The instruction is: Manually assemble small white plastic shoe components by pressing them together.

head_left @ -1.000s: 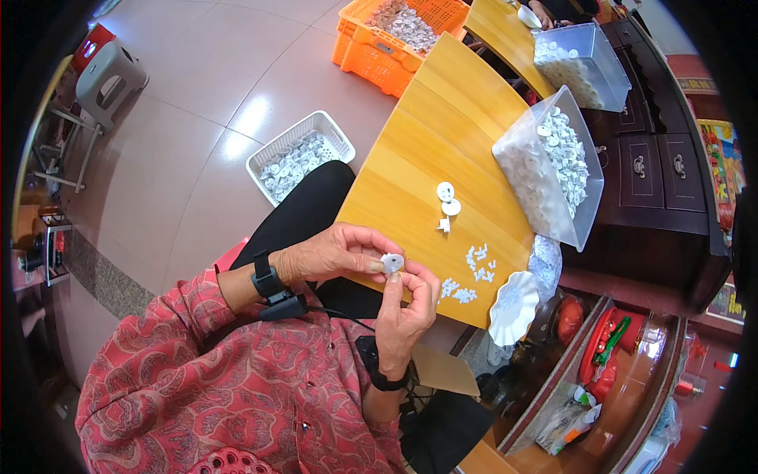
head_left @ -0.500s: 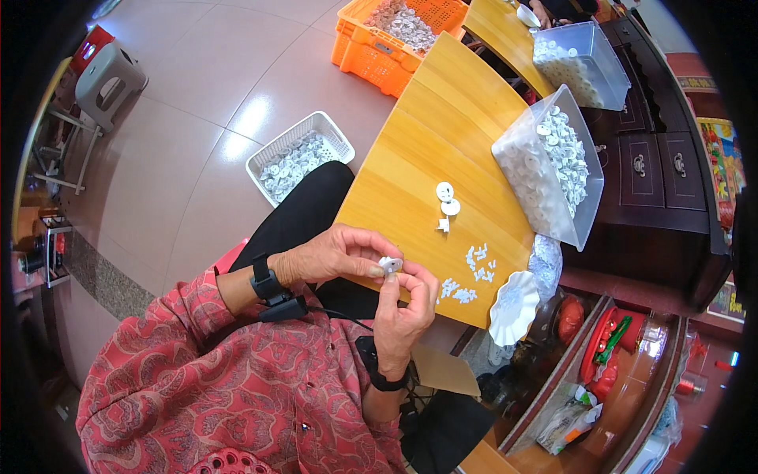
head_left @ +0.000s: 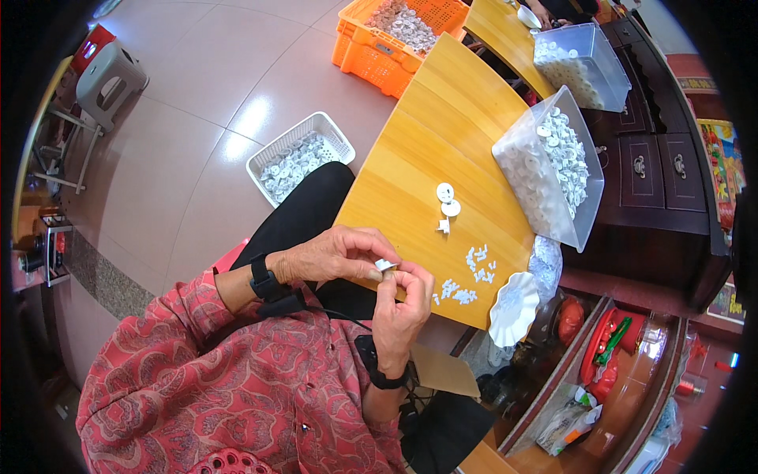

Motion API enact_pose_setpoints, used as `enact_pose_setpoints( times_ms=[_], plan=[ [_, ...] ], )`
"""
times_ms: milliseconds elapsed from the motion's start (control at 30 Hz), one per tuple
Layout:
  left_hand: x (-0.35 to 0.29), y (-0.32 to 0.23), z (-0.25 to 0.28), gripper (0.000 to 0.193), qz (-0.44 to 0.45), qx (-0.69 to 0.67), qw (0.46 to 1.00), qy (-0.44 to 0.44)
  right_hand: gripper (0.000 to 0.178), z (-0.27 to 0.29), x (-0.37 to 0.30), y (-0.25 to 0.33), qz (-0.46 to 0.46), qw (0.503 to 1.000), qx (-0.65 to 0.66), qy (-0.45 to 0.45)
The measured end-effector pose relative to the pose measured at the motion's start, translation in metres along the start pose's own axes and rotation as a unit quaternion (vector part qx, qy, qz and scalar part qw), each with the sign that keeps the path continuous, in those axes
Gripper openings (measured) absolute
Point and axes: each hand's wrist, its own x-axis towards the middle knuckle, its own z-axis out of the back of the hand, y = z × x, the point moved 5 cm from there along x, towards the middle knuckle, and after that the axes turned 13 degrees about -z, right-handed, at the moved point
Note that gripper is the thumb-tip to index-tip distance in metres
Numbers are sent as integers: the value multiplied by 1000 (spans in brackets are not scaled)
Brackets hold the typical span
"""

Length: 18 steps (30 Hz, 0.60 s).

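Over the near edge of the wooden table (head_left: 410, 150), my left hand (head_left: 335, 254) and my right hand (head_left: 401, 306) meet at the fingertips. Between them is a small white plastic part (head_left: 384, 265), round with a raised block, partly hidden by the fingers. Both hands are closed in a pinch on it. On the table beyond lie a few white round plastic parts (head_left: 445, 192), one of them on its side. Closer to my right hand, many tiny white plastic pieces (head_left: 459, 293) lie in loose clusters.
A white scalloped dish (head_left: 513, 308) stands at the table's right corner. Behind it, a clear bin (head_left: 529, 178) full of white parts is tilted. A white basket (head_left: 345, 148) and an orange crate (head_left: 371, 59) sit on the floor. At the far end, another person's hand (head_left: 542, 13) shows.
The white part has turned between my fingers, from its round face showing to its raised block showing. My right hand has shifted slightly left. Things on the table look unmoved.
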Motion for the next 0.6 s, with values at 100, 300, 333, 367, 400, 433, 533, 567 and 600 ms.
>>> enact_pose_setpoints(
  times_ms=[100,300,333,367,400,433,533,567,600],
  plan=[
    [-1,0,0,30,10,25,1000,-6,14,-2,-1,-2,-6,1000,7,5],
    [-3,4,0,30,41,-99,993,-56,7,-7,-2,-14,-76,992,97,13],
    [-3,5,0,30,40,-99,993,-57,8,-6,-1,-15,-86,988,125,15],
    [-3,5,0,30,41,-106,992,-62,8,-5,-1,-17,-96,983,153,17],
    [-3,5,0,30,42,-113,990,-67,8,-5,-1,-16,-96,983,153,18],
    [-2,5,-1,30,42,-112,991,-67,9,-3,-1,-15,-93,984,153,19],
    [-4,9,1,30,45,-117,990,-70,10,-4,-2,-10,-82,987,140,20],
    [-5,11,2,31,43,-123,989,-69,11,-4,-2,-8,-74,989,127,20],
    [-5,12,2,31,42,-128,989,-67,11,-4,-2,-8,-74,989,128,20]
  ],
)
